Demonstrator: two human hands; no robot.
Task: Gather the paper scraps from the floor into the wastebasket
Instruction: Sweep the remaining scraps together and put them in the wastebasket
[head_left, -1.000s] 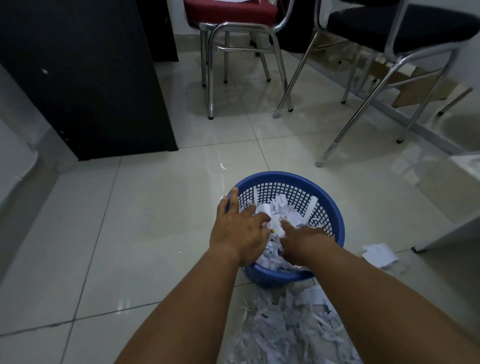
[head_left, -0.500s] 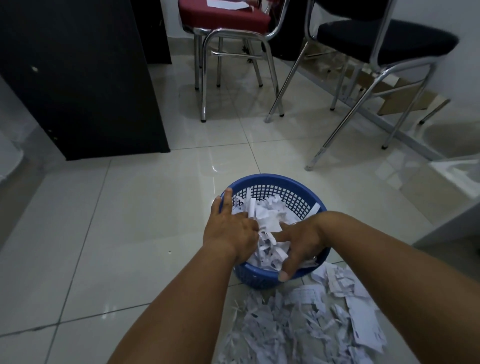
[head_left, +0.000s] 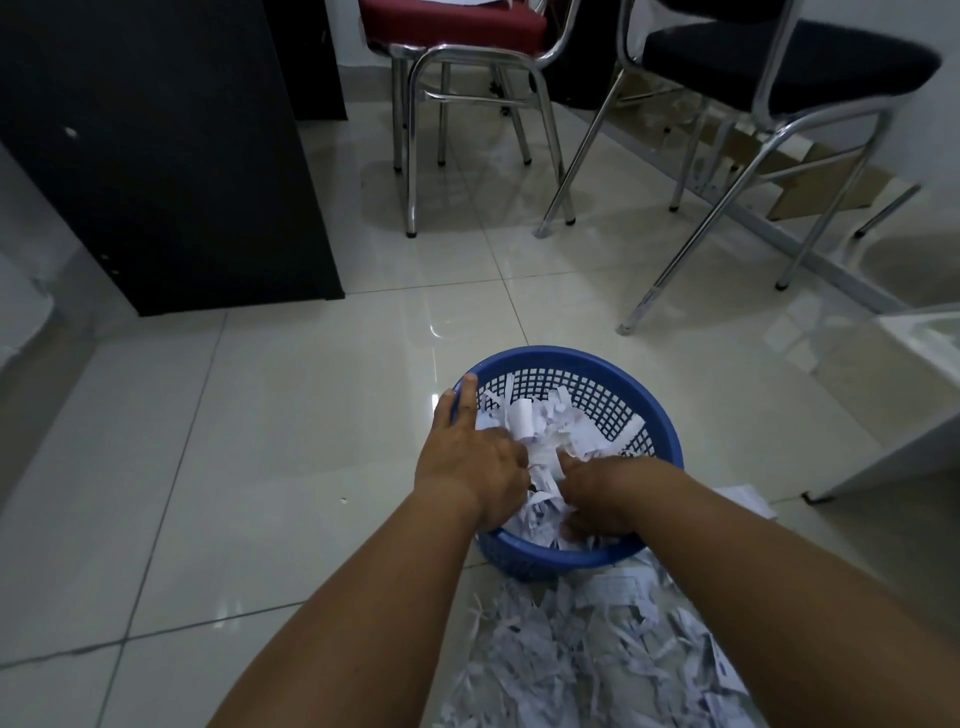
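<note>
A round blue mesh wastebasket (head_left: 667, 431) stands on the tiled floor, heaped with white paper scraps (head_left: 550, 431). My left hand (head_left: 467, 457) is at its left side. One finger lies straight along the rim, and the others bend down into the scraps with their tips hidden. My right hand (head_left: 597, 493) is inside the near part of the basket, thumb up, fingers curled into a bunch of scraps. A wide pile of shredded paper (head_left: 571, 654) lies on the floor just in front of the basket, between my forearms.
A larger paper piece (head_left: 748, 499) lies right of the basket. A red-seated chair (head_left: 452, 26) and a black-seated chair (head_left: 779, 52) on chrome legs stand beyond it. A black cabinet (head_left: 156, 156) fills the far left, and a white unit (head_left: 924, 338) sits at the right.
Half a second ago my right hand reached over the near rim toward the floor scraps. Now it is back inside the basket. My left hand has stayed at the left rim.
</note>
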